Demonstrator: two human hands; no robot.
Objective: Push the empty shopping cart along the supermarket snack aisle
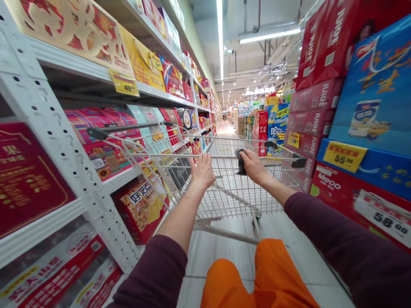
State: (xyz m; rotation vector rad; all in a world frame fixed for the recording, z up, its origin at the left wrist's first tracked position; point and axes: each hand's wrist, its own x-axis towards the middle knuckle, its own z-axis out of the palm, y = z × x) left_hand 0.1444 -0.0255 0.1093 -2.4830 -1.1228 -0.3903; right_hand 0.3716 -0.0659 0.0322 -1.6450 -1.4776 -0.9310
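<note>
The left hand (202,172) lies open, palm down, on the rail (180,156) of a wire cart (231,188). The right hand (253,167) is closed over the same rail, beside a dark object (240,163) too hidden to name. Two maroon sleeves (346,244) run back from the hands, with orange shorts (257,273) below and between them.

Left of the left hand, the cart's side sits just beside white metal shelving (54,145) with three shelves in view, leaving little room. Right of the right hand stand five red cartons (316,98), a big blue box (375,94) and a narrow strip of tile floor (321,269). Three price tags show: 49 (124,83) on the left, 55 (344,156) and 58 (383,216) on the right. Ahead of both hands, the aisle (226,130) runs on well past the cart.
</note>
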